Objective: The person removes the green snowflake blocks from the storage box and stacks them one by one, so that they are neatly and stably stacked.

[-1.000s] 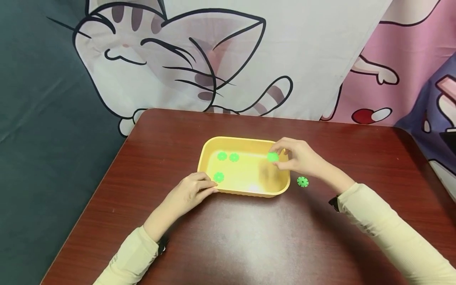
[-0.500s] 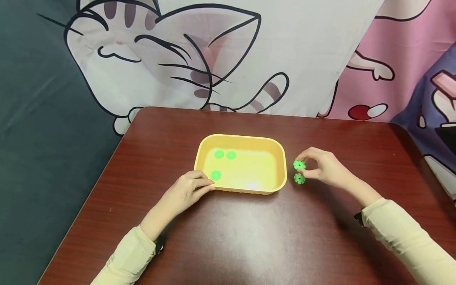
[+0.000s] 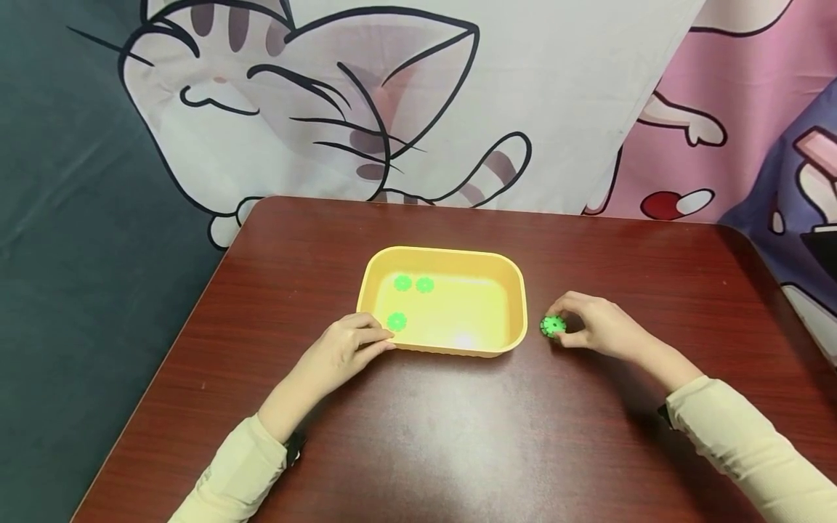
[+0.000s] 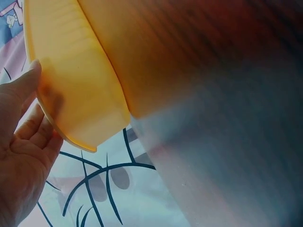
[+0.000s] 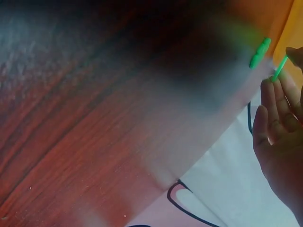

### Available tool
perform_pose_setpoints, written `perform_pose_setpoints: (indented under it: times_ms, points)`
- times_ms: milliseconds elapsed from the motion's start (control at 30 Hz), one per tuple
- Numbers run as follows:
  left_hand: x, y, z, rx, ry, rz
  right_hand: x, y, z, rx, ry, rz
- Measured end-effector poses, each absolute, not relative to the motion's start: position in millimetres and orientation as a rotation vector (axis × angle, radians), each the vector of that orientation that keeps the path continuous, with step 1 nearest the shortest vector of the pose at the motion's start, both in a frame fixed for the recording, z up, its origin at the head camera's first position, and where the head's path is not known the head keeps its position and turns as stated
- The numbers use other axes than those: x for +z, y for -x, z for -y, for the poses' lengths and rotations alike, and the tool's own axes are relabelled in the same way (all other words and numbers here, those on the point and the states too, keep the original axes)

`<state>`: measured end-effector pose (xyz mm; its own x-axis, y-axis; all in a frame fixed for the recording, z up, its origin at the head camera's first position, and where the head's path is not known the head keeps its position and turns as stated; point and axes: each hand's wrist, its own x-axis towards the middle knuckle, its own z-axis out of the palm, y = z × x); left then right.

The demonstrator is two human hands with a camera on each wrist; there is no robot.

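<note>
At the left front corner of a yellow plastic basin (image 3: 484, 301), my left hand (image 3: 343, 349) grips the rim; the left wrist view shows the thumb and fingers on either side of the basin's wall (image 4: 80, 80). To the right of the basin, my right hand (image 3: 598, 327) pinches a green notched building disc (image 3: 556, 324) between thumb and fingers. A second green disc (image 5: 260, 53) lies on the table close by, mostly covered by the held one in the head view. Inside the basin are three green discs, one of them (image 3: 397, 321) near the left hand.
The dark red wooden table (image 3: 445, 436) carries the basin near its middle. Its far edge meets a cloth (image 3: 562, 87) printed with a cartoon cat. A dark green curtain (image 3: 78, 218) hangs at the left.
My right hand, holding the disc, has moved right from above the basin to beyond its right side, then lowered over the disc on the table. The left hand stays on the rim.
</note>
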<state>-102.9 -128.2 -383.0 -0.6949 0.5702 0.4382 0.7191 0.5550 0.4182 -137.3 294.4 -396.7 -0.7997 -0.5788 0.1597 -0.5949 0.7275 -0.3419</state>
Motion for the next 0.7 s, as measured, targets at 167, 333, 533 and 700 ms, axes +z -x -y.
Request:
perform_pose_setpoints:
  times_ms: [167,333,533,700]
  points:
    - [-383.2,103.2,128.0,-0.855,1.073,2.535,-399.7,136.9,-292.5,0.565,-0.987,2.904]
    - [-383.6,103.5,127.9,-0.853,1.077,2.529,-403.1,136.9,-291.8,0.555,-0.994,2.900]
    - [-383.2,103.7,128.2,-0.844,1.079,2.534,-403.1,136.1,-292.1,0.552,-0.937,2.913]
    - [-382.3,103.5,128.4,-0.839,1.078,2.542,-403.7,135.5,-292.8,0.552,-0.919,2.914]
